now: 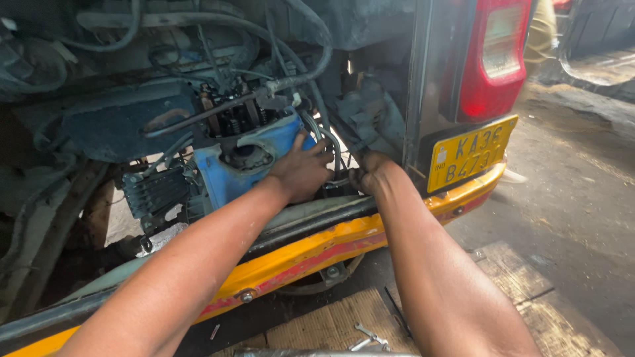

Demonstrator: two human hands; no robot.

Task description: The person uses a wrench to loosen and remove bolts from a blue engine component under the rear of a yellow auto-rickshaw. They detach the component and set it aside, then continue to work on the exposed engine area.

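Two bare hands worked inside the open rear engine bay. In the head view, the left hand [302, 170] lay spread, fingers wide, against the right end of the blue engine casing [248, 162], whose long axis ran left to right, tilted up toward the right. The right hand [370, 177] reached behind the black body post [423, 99]; its grip could not be told. Hoses [301, 76] crossed above, a yellow bumper [331, 248] below, spanners [368, 337] on floorboards.
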